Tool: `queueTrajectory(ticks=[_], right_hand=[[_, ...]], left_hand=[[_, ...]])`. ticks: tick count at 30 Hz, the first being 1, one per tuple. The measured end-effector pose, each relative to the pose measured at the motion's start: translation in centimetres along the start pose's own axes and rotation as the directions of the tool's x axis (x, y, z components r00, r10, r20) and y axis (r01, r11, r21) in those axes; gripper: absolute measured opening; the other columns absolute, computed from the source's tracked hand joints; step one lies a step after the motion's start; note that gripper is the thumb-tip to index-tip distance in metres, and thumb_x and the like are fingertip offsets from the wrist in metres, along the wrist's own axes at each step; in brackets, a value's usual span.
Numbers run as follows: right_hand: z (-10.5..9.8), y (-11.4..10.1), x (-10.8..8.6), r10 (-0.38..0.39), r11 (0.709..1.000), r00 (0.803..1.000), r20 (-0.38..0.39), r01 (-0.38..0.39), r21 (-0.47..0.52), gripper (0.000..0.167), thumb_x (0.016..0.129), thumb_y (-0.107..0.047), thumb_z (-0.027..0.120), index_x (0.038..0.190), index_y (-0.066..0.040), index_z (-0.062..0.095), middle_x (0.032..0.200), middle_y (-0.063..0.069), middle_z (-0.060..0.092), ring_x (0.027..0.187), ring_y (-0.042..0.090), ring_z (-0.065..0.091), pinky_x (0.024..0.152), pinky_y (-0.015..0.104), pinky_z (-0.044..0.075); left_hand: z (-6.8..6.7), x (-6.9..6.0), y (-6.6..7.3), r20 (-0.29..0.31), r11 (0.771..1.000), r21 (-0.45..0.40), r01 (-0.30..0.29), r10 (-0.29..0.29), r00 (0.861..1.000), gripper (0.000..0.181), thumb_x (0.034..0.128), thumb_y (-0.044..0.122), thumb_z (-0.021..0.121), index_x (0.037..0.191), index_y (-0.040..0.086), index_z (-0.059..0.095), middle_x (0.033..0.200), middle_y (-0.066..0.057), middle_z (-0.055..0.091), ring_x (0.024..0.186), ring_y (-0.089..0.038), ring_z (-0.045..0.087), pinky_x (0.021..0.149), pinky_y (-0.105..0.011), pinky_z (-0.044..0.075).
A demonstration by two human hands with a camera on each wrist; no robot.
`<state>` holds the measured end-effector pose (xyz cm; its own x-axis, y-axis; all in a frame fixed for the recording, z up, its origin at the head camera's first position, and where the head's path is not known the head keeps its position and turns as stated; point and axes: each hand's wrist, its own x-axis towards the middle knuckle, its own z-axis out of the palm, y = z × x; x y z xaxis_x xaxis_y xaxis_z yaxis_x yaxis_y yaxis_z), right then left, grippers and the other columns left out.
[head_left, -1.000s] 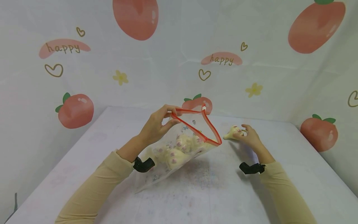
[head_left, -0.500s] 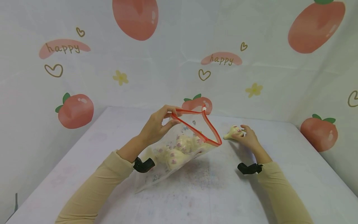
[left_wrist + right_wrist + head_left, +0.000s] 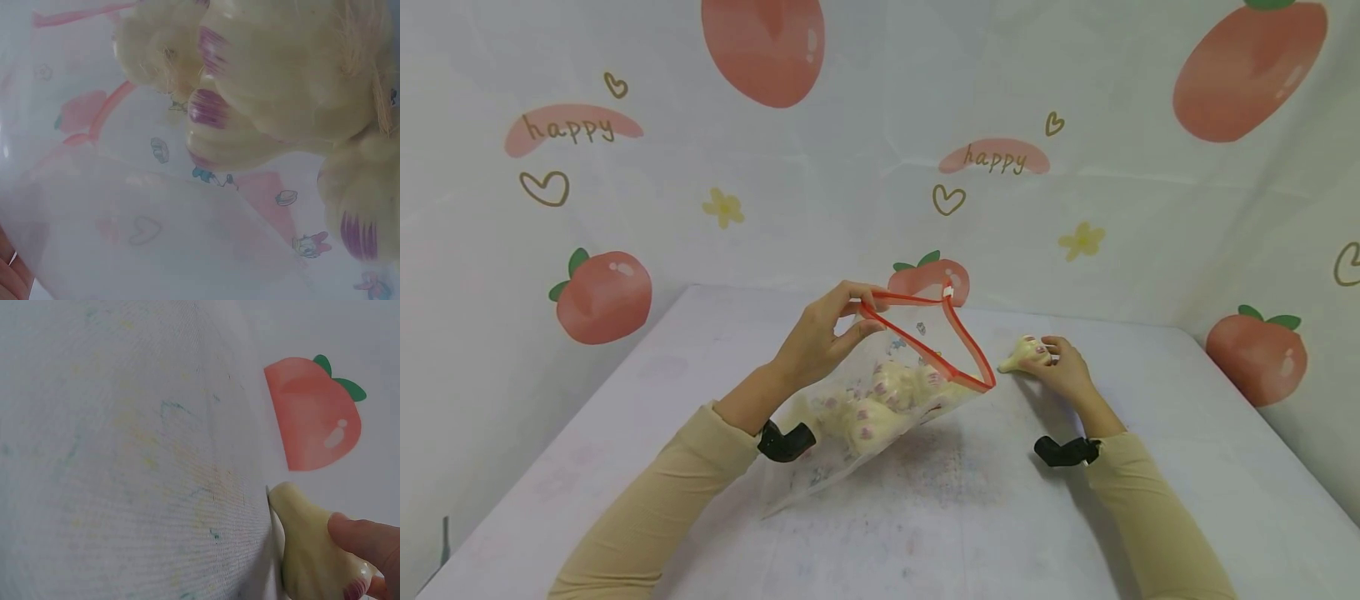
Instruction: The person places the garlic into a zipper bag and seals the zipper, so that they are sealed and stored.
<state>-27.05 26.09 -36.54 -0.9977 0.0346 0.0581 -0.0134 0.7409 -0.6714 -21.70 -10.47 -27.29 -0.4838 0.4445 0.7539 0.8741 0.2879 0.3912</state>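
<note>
A clear bag with a red zip rim (image 3: 967, 379) leans with its mouth gaping toward the upper right; several garlic bulbs (image 3: 870, 423) lie inside. The left hand (image 3: 820, 337) pinches the rim at its upper left corner. In the left wrist view, purple-streaked bulbs (image 3: 294, 75) show close up through the printed plastic. Right of the bag, the right hand (image 3: 1067, 371) holds a single garlic bulb (image 3: 1026, 354) between thumb and fingers, its stem pointing left. The right wrist view shows the thumb (image 3: 362, 537) against this bulb (image 3: 312, 550), near the table surface.
A pale, stained table (image 3: 925, 533) lies under both arms. Behind it hangs a white cloth (image 3: 850, 208) printed with red fruit, hearts and flowers. A black wrist mount (image 3: 786, 442) is on the left wrist, another (image 3: 1065, 452) on the right.
The right hand and forearm have shifted slightly left, and the fingers have closed in around the single bulb. The left hand and the bag look the same.
</note>
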Motion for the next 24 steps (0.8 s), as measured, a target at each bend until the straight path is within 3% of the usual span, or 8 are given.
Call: queueTrajectory(ticks=[8,16,24], right_hand=[[0.01,-0.07,-0.15,-0.009,1.0,1.0,-0.022,0.009,-0.018,0.061,0.088,-0.023,0.062,0.131,0.013,0.037,0.133,0.035,0.043,0.116,0.046,0.047,0.092,0.048,0.043],[-0.06,-0.07,-0.18,-0.011,1.0,0.998,-0.065,0.011,-0.001,0.056,0.086,-0.02,0.063,0.128,0.011,0.042,0.13,0.034,0.047,0.11,0.042,0.052,0.079,0.028,0.041],[-0.57,-0.22,-0.59,-0.021,0.999,0.997,-0.077,0.023,0.026,0.055,0.086,-0.021,0.063,0.127,0.01,0.043,0.131,0.032,0.048,0.108,0.04,0.054,0.08,0.027,0.042]], left_hand=[[0.01,0.02,0.01,0.003,1.0,-0.006,0.002,-0.002,1.0,0.038,0.0867,0.036,0.054,0.098,0.0,0.047,0.115,-0.018,0.063,0.1,-0.024,0.064,0.093,-0.034,0.052],[-0.02,0.04,0.14,0.0,1.0,-0.015,-0.012,0.012,1.0,0.04,0.088,0.039,0.051,0.099,0.0,0.047,0.114,-0.018,0.062,0.099,-0.024,0.064,0.092,-0.033,0.053],[0.01,0.06,0.08,-0.001,1.0,-0.017,-0.016,0.016,1.0,0.041,0.0884,0.039,0.05,0.098,0.0,0.047,0.113,-0.018,0.063,0.098,-0.024,0.064,0.092,-0.033,0.053]])
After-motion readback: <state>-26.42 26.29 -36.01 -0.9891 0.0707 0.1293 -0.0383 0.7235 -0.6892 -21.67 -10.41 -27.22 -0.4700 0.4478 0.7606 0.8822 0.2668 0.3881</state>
